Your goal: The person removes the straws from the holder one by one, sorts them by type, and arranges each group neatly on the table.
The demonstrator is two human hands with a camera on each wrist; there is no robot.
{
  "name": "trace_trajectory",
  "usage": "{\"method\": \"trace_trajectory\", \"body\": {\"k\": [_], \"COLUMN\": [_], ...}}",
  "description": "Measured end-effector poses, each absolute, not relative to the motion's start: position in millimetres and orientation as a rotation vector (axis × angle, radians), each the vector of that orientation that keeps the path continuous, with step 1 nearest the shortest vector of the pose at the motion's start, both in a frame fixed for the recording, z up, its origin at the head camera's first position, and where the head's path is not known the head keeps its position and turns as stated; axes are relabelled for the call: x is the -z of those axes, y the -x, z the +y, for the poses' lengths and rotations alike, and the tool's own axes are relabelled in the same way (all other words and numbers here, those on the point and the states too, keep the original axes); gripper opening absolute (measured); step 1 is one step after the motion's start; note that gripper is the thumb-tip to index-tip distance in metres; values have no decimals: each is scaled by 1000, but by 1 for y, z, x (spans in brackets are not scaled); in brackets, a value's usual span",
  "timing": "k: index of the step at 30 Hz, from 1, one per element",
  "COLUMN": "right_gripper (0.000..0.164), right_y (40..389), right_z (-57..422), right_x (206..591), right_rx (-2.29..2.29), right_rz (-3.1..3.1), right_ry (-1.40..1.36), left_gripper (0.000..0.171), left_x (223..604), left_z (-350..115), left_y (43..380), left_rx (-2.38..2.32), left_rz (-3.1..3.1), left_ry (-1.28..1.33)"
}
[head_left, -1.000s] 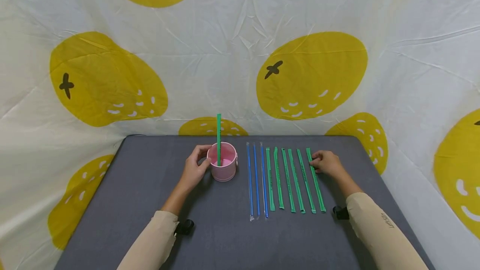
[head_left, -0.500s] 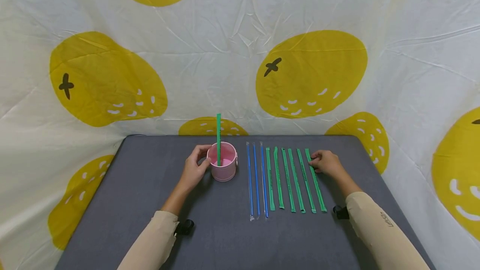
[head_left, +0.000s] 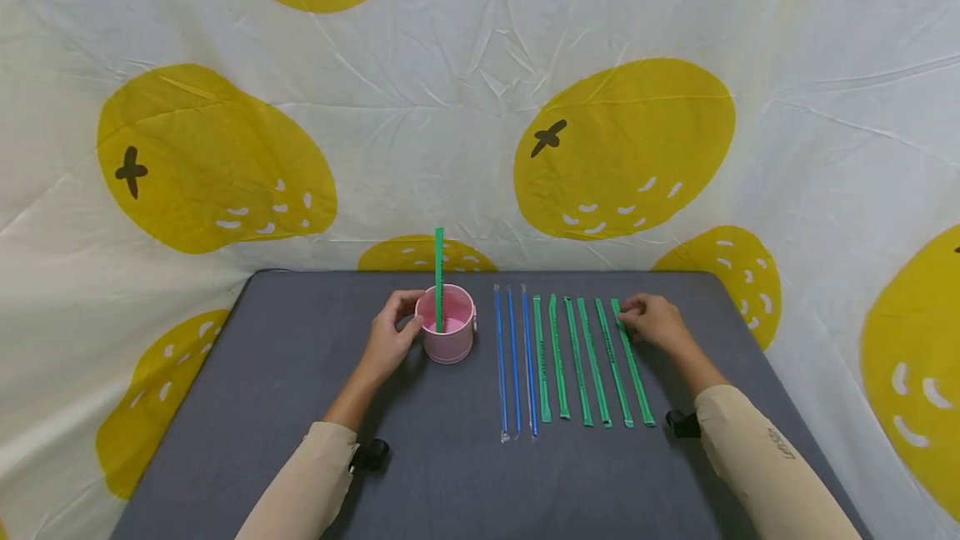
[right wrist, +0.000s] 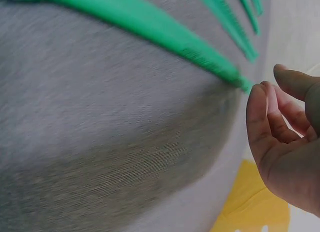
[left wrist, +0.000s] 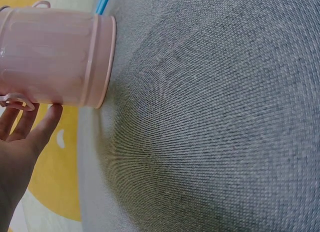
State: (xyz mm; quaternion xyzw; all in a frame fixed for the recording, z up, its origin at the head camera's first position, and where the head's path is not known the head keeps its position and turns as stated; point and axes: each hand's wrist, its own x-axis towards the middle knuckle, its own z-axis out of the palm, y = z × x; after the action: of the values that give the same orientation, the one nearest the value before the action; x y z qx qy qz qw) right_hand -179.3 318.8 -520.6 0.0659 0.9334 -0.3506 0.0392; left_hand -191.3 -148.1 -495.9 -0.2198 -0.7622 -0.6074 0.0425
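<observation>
My left hand (head_left: 392, 330) touches the left side of a small pink bucket (head_left: 447, 347), thumb nearer me and fingers farther back. Its fingertips lie against the bucket wall (left wrist: 55, 56) in the left wrist view. One green paper-wrapped straw (head_left: 438, 273) stands upright in the bucket. At the far end of the rightmost green straw (head_left: 636, 373) is my right hand (head_left: 656, 323). In the right wrist view, its fingertips (right wrist: 257, 94) are close to the straw's end, with a gap between thumb and fingers; whether they touch the straw I cannot tell.
Several more green wrapped straws (head_left: 592, 361) lie in a row on the dark grey table (head_left: 450, 473). To their left are 3 blue straws (head_left: 514, 365) in clear wrappers, beside the bucket. A white curtain with yellow fruit prints (head_left: 622, 148) hangs behind the table.
My right hand has shifted slightly, its fingertips rising a little at the far end of the rightmost straw. That straw's far end has moved slightly left. My left hand and the bucket stay put.
</observation>
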Motion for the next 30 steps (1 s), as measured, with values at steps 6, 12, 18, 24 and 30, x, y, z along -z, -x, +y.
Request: {"method": "trace_trajectory", "body": {"k": [6,12,18,24,30], "right_gripper": [40,36,30,32,32], "right_y": [187,196,207,218,226], "right_z": [302,269,231,197,164], "right_x": [500,481,469,462,455], "right_rx": [1035,1153,1323,1483,1656], "right_rz": [2965,2980,2957,2873,2730], "right_ry": [-101,37,129,223,250], "left_gripper": [40,39,39,40,40], "left_x": [495,495,496,496,496], "left_z": [-148,-148,-148,-148,-147], "left_y": [191,191,192,191,192], "left_rx": [1878,1875,1880,1871,1920], "left_rz": [-2335,-2350,-2335,-2330,-2318], "left_ry": [661,647,655,655,639]}}
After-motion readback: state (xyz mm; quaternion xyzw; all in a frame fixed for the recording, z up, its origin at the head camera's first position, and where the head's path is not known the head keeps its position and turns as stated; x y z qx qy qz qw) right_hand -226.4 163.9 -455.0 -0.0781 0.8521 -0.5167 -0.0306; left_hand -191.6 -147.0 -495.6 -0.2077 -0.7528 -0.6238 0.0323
